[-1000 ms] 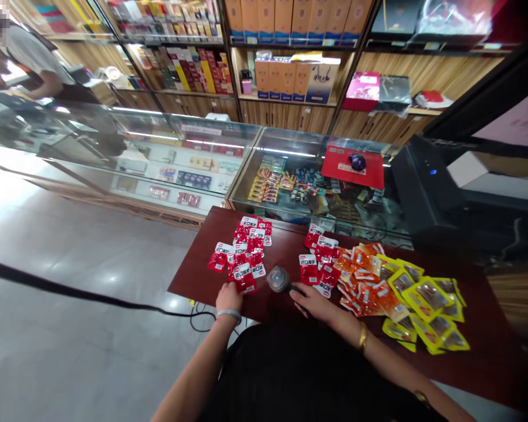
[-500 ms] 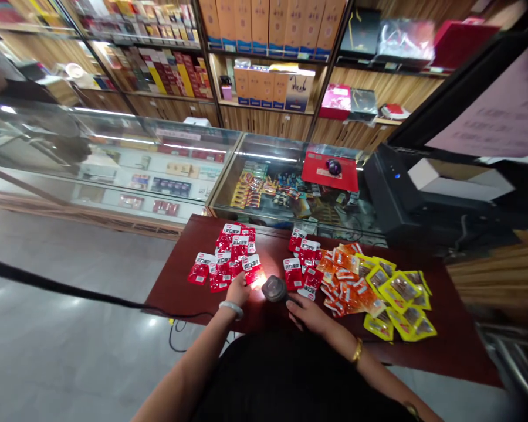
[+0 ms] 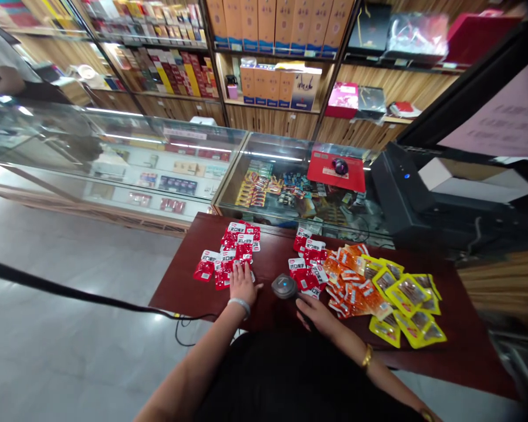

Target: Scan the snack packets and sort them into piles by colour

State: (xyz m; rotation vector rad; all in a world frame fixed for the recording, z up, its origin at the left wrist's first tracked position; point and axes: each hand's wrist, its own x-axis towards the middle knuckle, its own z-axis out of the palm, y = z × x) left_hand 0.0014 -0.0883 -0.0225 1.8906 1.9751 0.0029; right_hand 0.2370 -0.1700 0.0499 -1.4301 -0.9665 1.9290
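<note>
Red packets point(image 3: 229, 252) lie in a loose pile at the left of the dark table point(image 3: 176, 287). Left hand point(image 3: 242, 282) rests flat on the pile's near edge, fingers spread, gripping nothing. Right hand point(image 3: 314, 310) is closed around the handle of a scanner point(image 3: 284, 286), whose head sits on the table between the two piles with a blue light showing.

To the right, a mixed heap: more red packs point(image 3: 308, 258), then orange packs point(image 3: 352, 284), then yellow packs point(image 3: 407, 302) furthest right.

Risks, as judged:
- The left pile sits near the table's left and near edges; a sweep of the flat hand could push packets onto the floor.
- Packets overlap, so the scanner could read the wrong one or the same one twice.
- The heap's red packs lie just beside the scanner; a nudge could mix counted with uncounted.
- A cable point(image 3: 114, 302) hangs from the near-left edge; snagging it could jerk the scanner.

Containers: a glass counter point(image 3: 290, 161) beyond the table holds small colourful goods; a red tray point(image 3: 325, 173) with a dark round object sits on it. Far shelves point(image 3: 229, 53) hold boxes. No container on the table itself.
</note>
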